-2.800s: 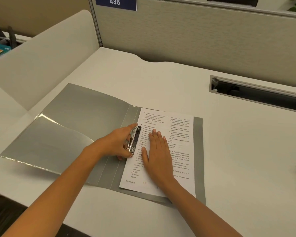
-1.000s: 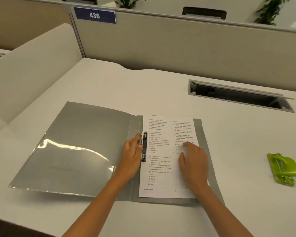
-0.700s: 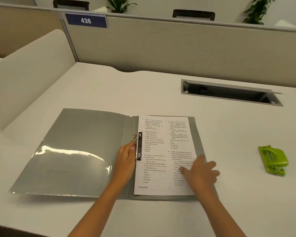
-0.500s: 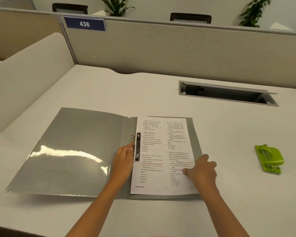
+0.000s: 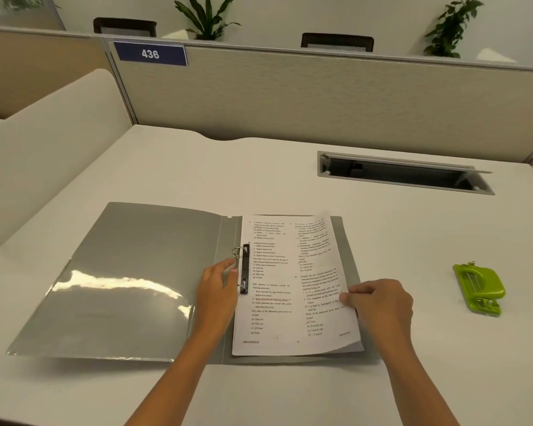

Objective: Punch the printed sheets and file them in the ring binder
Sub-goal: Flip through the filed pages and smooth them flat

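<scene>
Two hands on a sheet in an open binder.
The right hand [image 5: 379,302] pinches the right edge of the white printed paper sheet [image 5: 274,290]; the left hand [image 5: 217,287] lies flat-fingered, perhaps touching the metal ring mechanism [image 5: 243,269]. The sheet lies in the open grey plastic ring binder [image 5: 120,272], long axis pointing away. To the right sits a green hole punch [image 5: 479,289].

- The right grip [image 5: 379,305], which lay flat on the printed sheet [image 5: 271,302] earlier, is now at the sheet's right edge and pinches it.
- That edge now curls up off the ring binder [image 5: 136,272].
- The left grip [image 5: 217,290] has slid off the ring mechanism [image 5: 245,269] and lies just left of it, fingertips at its side.
</scene>
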The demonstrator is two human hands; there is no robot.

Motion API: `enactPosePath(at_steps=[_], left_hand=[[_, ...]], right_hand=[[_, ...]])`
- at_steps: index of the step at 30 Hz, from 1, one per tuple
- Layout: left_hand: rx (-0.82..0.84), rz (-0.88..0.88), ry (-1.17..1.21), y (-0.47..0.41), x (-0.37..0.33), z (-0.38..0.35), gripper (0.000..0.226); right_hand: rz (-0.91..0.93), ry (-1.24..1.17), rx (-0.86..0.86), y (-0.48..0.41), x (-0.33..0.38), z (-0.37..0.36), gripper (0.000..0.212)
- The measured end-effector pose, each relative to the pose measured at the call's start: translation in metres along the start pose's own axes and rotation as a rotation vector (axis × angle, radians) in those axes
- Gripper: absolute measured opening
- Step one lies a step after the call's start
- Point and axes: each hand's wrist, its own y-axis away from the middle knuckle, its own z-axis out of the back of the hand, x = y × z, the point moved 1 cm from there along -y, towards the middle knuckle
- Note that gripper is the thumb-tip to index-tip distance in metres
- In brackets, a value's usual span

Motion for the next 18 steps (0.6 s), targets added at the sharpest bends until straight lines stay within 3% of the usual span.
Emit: enactPosePath(at_steps=[8,12,18], left_hand=[[0.036,-0.17,-0.024,0.007,-0.025,-0.004,0.023],[0.163,-0.053,0.109,0.005,-0.041,-0.003,0.024],[0.305,0.173,0.457,-0.009,-0.067,0.019,0.044]], right_hand=[[0.164,0.135,-0.102,0.014,0.01,-0.009,0.007],[0.266,-0.022,-0.013,0.029,0.036,-0.01,0.01],[0.428,-0.283,0.167,0.052,0.087,-0.029,0.007]])
